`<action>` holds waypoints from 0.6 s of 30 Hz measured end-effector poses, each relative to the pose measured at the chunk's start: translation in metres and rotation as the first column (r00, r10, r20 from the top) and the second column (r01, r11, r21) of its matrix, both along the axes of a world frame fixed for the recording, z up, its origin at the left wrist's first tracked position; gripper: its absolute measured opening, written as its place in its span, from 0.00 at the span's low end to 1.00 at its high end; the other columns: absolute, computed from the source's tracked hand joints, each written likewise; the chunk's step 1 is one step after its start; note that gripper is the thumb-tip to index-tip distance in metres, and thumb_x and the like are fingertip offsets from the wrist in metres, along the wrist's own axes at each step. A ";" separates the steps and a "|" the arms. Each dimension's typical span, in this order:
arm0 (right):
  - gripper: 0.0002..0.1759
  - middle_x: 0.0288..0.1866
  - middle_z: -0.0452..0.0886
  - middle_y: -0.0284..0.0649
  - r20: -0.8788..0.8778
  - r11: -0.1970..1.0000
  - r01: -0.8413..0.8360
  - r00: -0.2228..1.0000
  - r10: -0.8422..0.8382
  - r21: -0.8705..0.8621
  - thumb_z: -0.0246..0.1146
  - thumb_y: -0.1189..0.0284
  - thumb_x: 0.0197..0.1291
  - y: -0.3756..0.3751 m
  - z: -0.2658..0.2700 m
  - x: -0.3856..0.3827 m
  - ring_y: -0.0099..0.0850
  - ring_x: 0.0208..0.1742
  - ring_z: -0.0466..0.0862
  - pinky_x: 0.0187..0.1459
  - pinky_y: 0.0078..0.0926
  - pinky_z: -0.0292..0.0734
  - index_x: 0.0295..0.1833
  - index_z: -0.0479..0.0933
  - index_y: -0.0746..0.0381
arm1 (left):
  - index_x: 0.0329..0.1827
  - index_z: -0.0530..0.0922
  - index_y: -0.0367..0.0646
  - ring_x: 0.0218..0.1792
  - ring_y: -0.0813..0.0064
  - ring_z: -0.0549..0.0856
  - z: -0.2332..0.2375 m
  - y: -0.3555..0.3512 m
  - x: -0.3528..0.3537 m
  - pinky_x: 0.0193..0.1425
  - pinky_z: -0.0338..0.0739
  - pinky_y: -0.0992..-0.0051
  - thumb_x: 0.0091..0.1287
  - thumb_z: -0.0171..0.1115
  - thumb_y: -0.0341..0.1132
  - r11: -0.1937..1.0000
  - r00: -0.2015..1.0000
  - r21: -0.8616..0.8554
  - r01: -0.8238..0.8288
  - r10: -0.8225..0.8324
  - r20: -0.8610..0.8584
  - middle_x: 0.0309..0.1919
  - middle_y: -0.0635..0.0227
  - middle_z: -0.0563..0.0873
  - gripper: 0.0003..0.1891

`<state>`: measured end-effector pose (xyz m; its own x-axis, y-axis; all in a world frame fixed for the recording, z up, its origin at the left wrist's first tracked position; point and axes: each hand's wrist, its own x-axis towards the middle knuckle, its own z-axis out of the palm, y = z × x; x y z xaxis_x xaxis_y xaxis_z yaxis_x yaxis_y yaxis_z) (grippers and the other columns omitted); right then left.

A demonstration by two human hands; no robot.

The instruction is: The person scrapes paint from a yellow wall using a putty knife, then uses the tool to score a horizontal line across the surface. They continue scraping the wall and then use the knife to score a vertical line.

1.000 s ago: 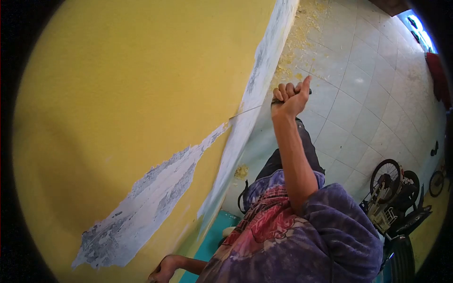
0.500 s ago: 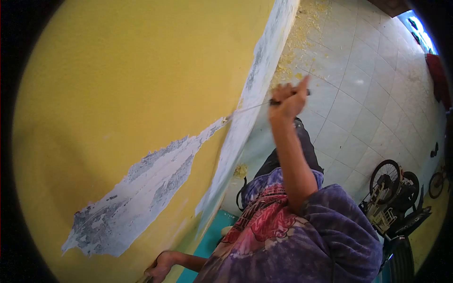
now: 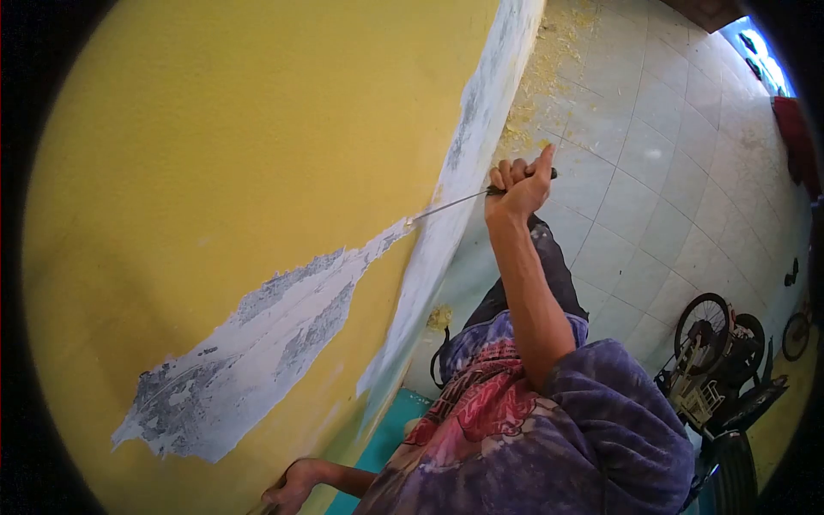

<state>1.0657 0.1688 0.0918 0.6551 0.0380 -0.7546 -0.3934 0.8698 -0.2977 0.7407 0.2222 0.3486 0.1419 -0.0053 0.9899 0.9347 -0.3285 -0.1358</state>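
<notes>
A person's right hand (image 3: 518, 184) is clenched in a full fist around the dark handle of a scraper (image 3: 451, 203), thumb raised along the grip, with the butt of the handle poking out past the knuckles. The thin metal blade runs from the fist to the yellow wall (image 3: 215, 129), its tip touching the upper point of a long bare patch (image 3: 257, 343) where grey-white plaster shows through the paint. The patch widens as it runs down and left across the wall. The arm reaches out from a purple tie-dyed sleeve (image 3: 601, 412).

The left hand (image 3: 287, 493) sits low at the frame's bottom edge, close against the wall; it is partly cut off, and whether it is open or holding anything cannot be told.

Along the foot of the wall a stripped pale band (image 3: 468, 120) meets a white tiled floor (image 3: 652, 197), where yellow paint flakes (image 3: 549, 60) lie scattered near the wall. A wheeled machine (image 3: 717, 352) stands well apart on the right
</notes>
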 end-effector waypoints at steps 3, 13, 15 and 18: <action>0.29 0.12 0.45 0.25 0.005 1.000 0.024 1.000 -0.024 -0.011 0.60 0.51 0.62 -0.005 -0.008 0.007 0.20 0.14 0.45 0.16 0.21 0.43 0.20 0.53 0.52 | 0.65 0.56 0.27 0.69 0.51 0.54 -0.001 -0.001 0.003 0.70 0.49 0.53 0.74 0.40 0.50 0.999 0.998 0.004 -0.046 0.047 -0.047 0.64 0.43 0.55 0.31; 0.28 0.13 0.45 0.25 0.044 1.000 0.018 0.999 -0.019 0.023 0.59 0.52 0.63 -0.006 -0.002 0.012 0.20 0.14 0.46 0.16 0.21 0.44 0.20 0.53 0.51 | 0.65 0.57 0.38 0.63 0.60 0.65 0.001 0.003 -0.022 0.63 0.68 0.57 0.64 0.52 0.32 0.990 0.988 0.014 0.139 -0.140 0.067 0.63 0.58 0.60 0.27; 0.28 0.12 0.45 0.25 0.033 1.000 -0.013 0.999 0.012 0.017 0.59 0.52 0.63 -0.001 0.002 0.003 0.20 0.14 0.46 0.16 0.20 0.44 0.20 0.53 0.51 | 0.66 0.57 0.38 0.63 0.59 0.65 -0.001 0.003 -0.020 0.63 0.68 0.57 0.64 0.52 0.32 0.992 0.989 0.011 0.126 -0.127 0.075 0.63 0.58 0.60 0.27; 0.28 0.12 0.45 0.25 0.040 0.999 -0.008 0.999 0.007 0.033 0.58 0.51 0.63 -0.010 0.004 0.009 0.20 0.14 0.45 0.16 0.20 0.44 0.20 0.53 0.51 | 0.66 0.56 0.38 0.63 0.59 0.65 0.000 0.003 -0.018 0.63 0.68 0.57 0.64 0.52 0.32 0.988 0.983 0.014 0.155 -0.156 0.094 0.63 0.58 0.60 0.27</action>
<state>1.0746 0.1587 0.0960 0.6840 0.0674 -0.7264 -0.3882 0.8766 -0.2842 0.7227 0.2255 0.3484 0.0443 -0.0261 0.9987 0.8810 -0.4704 -0.0514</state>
